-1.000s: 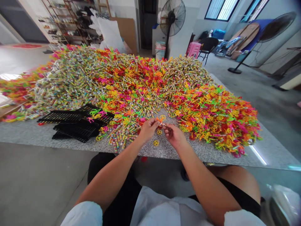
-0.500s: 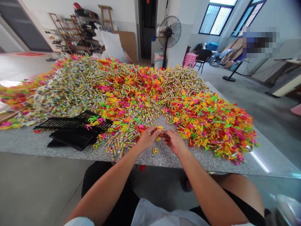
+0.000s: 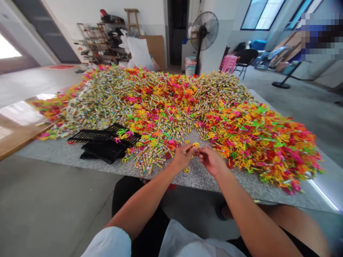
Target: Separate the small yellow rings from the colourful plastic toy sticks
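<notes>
My left hand and my right hand meet fingertip to fingertip over the near edge of a speckled stone table. Both pinch a small piece between them, with a yellow plastic ring showing just above the fingers. Another yellow ring lies on the stone below my left hand. Small striped tubes lie scattered just left of my left hand. A heap of neon plastic rings spreads to the right of my right hand.
A huge mound of wrapped tubes and coloured rings covers most of the table. Black slotted trays are stacked at the left. Behind stand a floor fan, shelves, a pink stool and chairs.
An orange ring in my hands a second ago has given way to a yellow one. My hands stay pinched together near the table edge while the view drifts left.
</notes>
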Tool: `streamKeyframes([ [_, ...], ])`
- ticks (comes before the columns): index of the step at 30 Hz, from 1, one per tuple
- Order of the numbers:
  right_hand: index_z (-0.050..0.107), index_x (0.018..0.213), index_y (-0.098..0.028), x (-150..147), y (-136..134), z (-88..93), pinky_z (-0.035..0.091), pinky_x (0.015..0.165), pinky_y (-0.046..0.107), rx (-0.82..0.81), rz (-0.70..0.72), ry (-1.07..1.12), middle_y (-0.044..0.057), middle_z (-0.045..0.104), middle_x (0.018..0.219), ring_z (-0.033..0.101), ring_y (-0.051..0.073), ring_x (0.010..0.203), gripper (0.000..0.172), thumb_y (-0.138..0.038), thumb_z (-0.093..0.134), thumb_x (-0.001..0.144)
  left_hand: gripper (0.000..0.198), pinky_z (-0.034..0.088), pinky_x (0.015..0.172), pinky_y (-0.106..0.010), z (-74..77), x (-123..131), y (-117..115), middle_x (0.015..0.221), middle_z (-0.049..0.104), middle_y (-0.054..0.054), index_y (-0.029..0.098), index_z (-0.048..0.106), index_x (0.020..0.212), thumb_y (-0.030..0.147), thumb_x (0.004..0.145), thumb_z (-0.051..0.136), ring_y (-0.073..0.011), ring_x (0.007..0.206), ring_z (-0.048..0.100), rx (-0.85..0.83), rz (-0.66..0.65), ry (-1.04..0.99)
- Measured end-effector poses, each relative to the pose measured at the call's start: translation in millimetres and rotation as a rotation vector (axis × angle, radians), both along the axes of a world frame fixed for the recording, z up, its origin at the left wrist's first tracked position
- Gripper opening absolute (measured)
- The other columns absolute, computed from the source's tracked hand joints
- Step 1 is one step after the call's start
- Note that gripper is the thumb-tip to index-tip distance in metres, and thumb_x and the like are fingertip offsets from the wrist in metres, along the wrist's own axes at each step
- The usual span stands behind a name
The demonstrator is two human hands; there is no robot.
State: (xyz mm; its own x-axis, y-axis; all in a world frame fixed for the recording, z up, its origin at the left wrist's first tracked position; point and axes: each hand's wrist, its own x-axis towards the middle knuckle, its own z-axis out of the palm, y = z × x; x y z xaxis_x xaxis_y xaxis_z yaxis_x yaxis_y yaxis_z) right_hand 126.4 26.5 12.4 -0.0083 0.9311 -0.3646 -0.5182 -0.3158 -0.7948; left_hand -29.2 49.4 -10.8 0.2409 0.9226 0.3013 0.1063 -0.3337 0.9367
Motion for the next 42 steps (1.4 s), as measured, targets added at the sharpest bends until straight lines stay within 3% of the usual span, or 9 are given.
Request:
streamKeyframes([
  [8, 0.069, 0.079, -0.017, 22.2, -15.2, -7.9, 0.045, 0.044, 0.014, 0.038, 0.089, -0.072, 0.002, 0.07, 0.071, 0.056, 0.007, 0.052, 0.022, -0.024, 0.087, 0.067, 0.04, 0.042, 0.064, -0.023, -9.7, 14.2, -15.3, 0.075, 0.066, -0.002, 0.015, 0.073, 0.088, 0.049, 0.098, 0.054, -0.0121, 0.068, 0.055, 0.062, 0.017, 0.002],
  [17, 0.061, 0.072, -0.018, 0.0, -18.8, 12.3, 0.046, 0.045, 0.016, 0.123, -0.059, -0.16, 0.0, 0.069, 0.067, 0.056, 0.008, 0.051, 0.025, -0.025, 0.084, 0.063, 0.036, 0.046, 0.069, -0.022, -8.7, 13.0, -16.1, 0.081, 0.07, -0.002, 0.016, 0.074, 0.096, 0.047, 0.097, 0.055, -0.013, 0.074, 0.061, 0.064, 0.032, -0.123],
  [23, 0.06, 0.082, -0.02, 11.6, -10.4, 22.3, 0.048, 0.045, 0.024, 0.155, 0.027, -0.577, 0.002, 0.07, 0.068, 0.057, 0.012, 0.047, 0.028, -0.038, 0.078, 0.07, 0.03, 0.05, 0.074, -0.025, -8.4, 0.7, 2.4, 0.094, 0.073, -0.005, 0.019, 0.074, 0.108, 0.042, 0.092, 0.064, -0.0158, 0.083, 0.066, 0.03, -0.123, -0.076],
  [28, 0.07, 0.089, -0.018, 79.7, 18.5, 78.3, 0.052, 0.053, 0.037, 0.211, -0.226, -1.34, 0.01, 0.071, 0.071, 0.065, 0.023, 0.056, 0.03, -0.046, 0.071, 0.078, 0.031, 0.051, 0.092, -0.033, 17.6, -77.5, 42.6, 0.112, 0.074, -0.01, 0.021, 0.071, 0.119, 0.032, 0.091, 0.065, -0.0199, 0.1, 0.069, 0.099, 0.249, 0.071],
  [30, 0.07, 0.112, -0.021, 109.2, 29.9, 105.6, 0.054, 0.059, 0.043, 0.356, -0.427, -1.282, 0.016, 0.074, 0.096, 0.071, 0.03, 0.073, 0.042, -0.053, 0.064, 0.086, 0.026, 0.048, 0.099, -0.034, 31.3, -124.7, 55.1, 0.115, 0.074, -0.009, 0.021, 0.072, 0.114, 0.031, 0.093, 0.061, -0.0209, 0.106, 0.067, 0.117, 0.494, 0.246],
  [33, 0.04, 0.152, -0.027, 131.2, 40.3, 125.8, 0.056, 0.062, 0.045, 0.545, -0.522, -1.059, 0.017, 0.066, 0.128, 0.073, 0.033, 0.09, 0.069, -0.054, 0.059, 0.092, 0.031, 0.048, 0.097, -0.033, 42.0, -181.6, 63.0, 0.113, 0.075, -0.008, 0.019, 0.072, 0.118, 0.033, 0.093, 0.059, -0.022, 0.105, 0.067, -0.045, 0.757, 0.53],
  [36, 0.046, 0.148, -0.026, 114.1, 42.1, 101.8, 0.057, 0.066, 0.042, 0.499, -0.361, -1.192, 0.015, 0.067, 0.128, 0.073, 0.029, 0.084, 0.063, -0.048, 0.062, 0.091, 0.038, 0.048, 0.095, -0.033, 38.8, -204.7, 60.4, 0.113, 0.074, -0.008, 0.022, 0.072, 0.12, 0.043, 0.09, 0.061, -0.0253, 0.107, 0.067, -0.16, 0.704, 0.824],
  [39, 0.07, 0.117, -0.02, 66.3, 37.4, 43.2, 0.056, 0.076, 0.038, 0.439, 0.064, -1.357, 0.011, 0.076, 0.103, 0.072, 0.025, 0.081, 0.035, -0.042, 0.057, 0.092, 0.049, 0.047, 0.099, -0.037, 31.4, -205.4, 56.2, 0.128, 0.067, -0.011, 0.027, 0.07, 0.128, 0.052, 0.087, 0.063, -0.0301, 0.117, 0.062, -0.173, 0.564, 1.048],
  [42, 0.072, 0.111, -0.019, 10.4, 32.6, -10.2, 0.05, 0.095, 0.033, 0.644, 0.365, -1.447, 0.011, 0.074, 0.114, 0.069, 0.023, 0.105, 0.028, -0.031, 0.055, 0.093, 0.059, 0.045, 0.103, -0.042, 27.3, -207.3, 58.8, 0.138, 0.059, -0.015, 0.028, 0.06, 0.141, 0.053, 0.088, 0.061, -0.0341, 0.124, 0.058, -0.154, 0.462, 1.209],
])
